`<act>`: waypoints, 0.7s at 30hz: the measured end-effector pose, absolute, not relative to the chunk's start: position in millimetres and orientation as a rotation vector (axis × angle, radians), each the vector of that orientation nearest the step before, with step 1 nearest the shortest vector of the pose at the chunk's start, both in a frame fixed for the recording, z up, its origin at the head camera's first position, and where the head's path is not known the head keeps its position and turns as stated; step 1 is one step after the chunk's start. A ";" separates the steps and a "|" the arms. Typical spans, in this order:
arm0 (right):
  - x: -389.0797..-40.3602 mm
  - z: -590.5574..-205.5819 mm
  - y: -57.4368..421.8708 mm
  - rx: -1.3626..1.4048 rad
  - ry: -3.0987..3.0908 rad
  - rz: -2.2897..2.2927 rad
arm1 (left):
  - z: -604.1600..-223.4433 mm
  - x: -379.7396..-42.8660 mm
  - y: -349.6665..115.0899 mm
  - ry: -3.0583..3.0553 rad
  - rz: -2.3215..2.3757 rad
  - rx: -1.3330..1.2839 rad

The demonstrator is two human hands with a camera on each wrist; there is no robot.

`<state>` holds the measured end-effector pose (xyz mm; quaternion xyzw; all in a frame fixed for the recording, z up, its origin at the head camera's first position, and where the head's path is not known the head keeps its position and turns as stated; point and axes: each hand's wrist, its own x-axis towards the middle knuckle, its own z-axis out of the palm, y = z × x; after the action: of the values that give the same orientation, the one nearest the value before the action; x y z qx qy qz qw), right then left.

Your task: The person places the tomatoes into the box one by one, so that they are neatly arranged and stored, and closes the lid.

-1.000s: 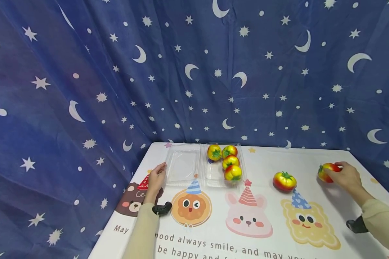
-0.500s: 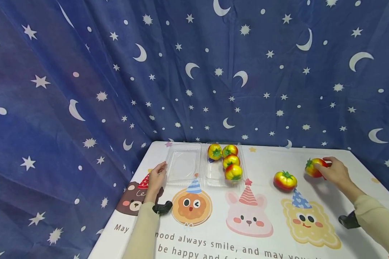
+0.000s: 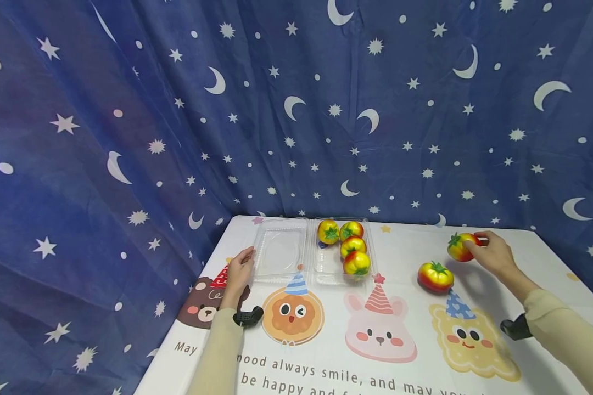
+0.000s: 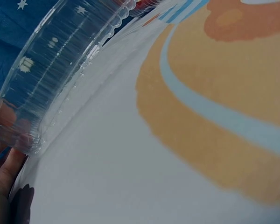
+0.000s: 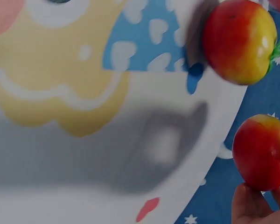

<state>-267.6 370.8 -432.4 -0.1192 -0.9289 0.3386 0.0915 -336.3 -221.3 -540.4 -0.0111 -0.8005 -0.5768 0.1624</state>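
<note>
In the head view my right hand [image 3: 491, 253] pinches a red-and-yellow toy tomato [image 3: 459, 248] with green leaves, held up off the table. The right wrist view shows fingertips against the red side of that tomato [image 5: 259, 154]. A second toy tomato [image 3: 435, 277] sits on the table just left of and nearer than the held one. My left hand [image 3: 240, 270] holds the left edge of a hinged clear plastic box [image 3: 280, 252], which lies open. Fingers [image 4: 11, 163] show at the box's corner in the left wrist view, partly seen through the plastic.
Several more toy tomatoes [image 3: 352, 247] sit in the right half of the box, mostly along its right side. The white tablecloth [image 3: 395, 307] carries printed cartoon figures and lettering. A dark blue curtain [image 3: 296, 109] with moons and stars hangs behind and at the left.
My right hand has carried its toy tomato leftward and a little farther back, lifting it off the table. My left hand stays at the box edge.
</note>
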 end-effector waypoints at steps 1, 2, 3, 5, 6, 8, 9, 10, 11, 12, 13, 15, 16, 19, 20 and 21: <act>-268.5 -431.4 368.1 -0.345 -2.758 1.019 | -540.5 -336.4 -221.3 -2.283 -1.648 -0.033; -269.6 -430.4 365.4 -0.330 -2.756 1.028 | -540.6 -336.5 -221.3 -2.282 -1.653 -0.034; -270.5 -429.3 362.4 -0.312 -2.754 1.035 | -540.7 -336.6 -221.4 -2.282 -1.656 -0.035; -272.3 -426.6 355.7 -0.276 -2.746 1.043 | -540.6 -336.6 -221.8 -2.281 -1.666 -0.036; -273.3 -425.3 352.5 -0.261 -2.743 1.049 | -540.4 -336.5 -222.0 -2.279 -1.672 -0.037; -275.9 -422.9 346.3 -0.225 -2.740 1.057 | -540.5 -336.5 -222.3 -2.282 -1.673 -0.036; -277.1 -421.6 343.2 -0.209 -2.739 1.073 | -540.2 -336.3 -222.3 -2.281 -1.673 -0.035; -278.4 -420.2 340.4 -0.192 -2.737 1.089 | -540.6 -336.4 -222.3 -2.282 -1.671 -0.035; -279.5 -418.8 337.8 -0.174 -2.741 1.107 | -540.6 -336.1 -222.1 -2.283 -1.672 -0.035; -280.5 -417.1 335.6 -0.152 -2.748 1.122 | -541.1 -336.3 -222.0 -2.285 -1.673 -0.035; -281.3 -415.2 333.1 -0.127 -2.755 1.132 | -541.3 -336.1 -221.8 -2.286 -1.675 -0.035; -282.7 -410.4 327.7 -0.079 -2.771 1.157 | -541.2 -335.7 -221.4 -2.287 -1.681 -0.033; -283.3 -407.7 324.9 -0.052 -2.778 1.167 | -541.4 -335.8 -221.2 -2.289 -1.683 -0.034; -285.5 -399.6 315.1 0.034 -2.788 1.204 | -540.3 -335.5 -221.2 -2.281 -1.685 -0.034; -286.6 -397.4 311.4 0.057 -2.785 1.221 | -539.9 -335.6 -221.4 -2.279 -1.684 -0.033; -287.4 -395.2 307.7 0.082 -2.782 1.241 | -539.7 -335.7 -221.6 -2.278 -1.681 -0.033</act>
<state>-287.4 307.7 -395.2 0.0268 -0.9119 0.4069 0.0473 -335.7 -221.6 -539.7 -0.0115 -0.7950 -0.5866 0.1543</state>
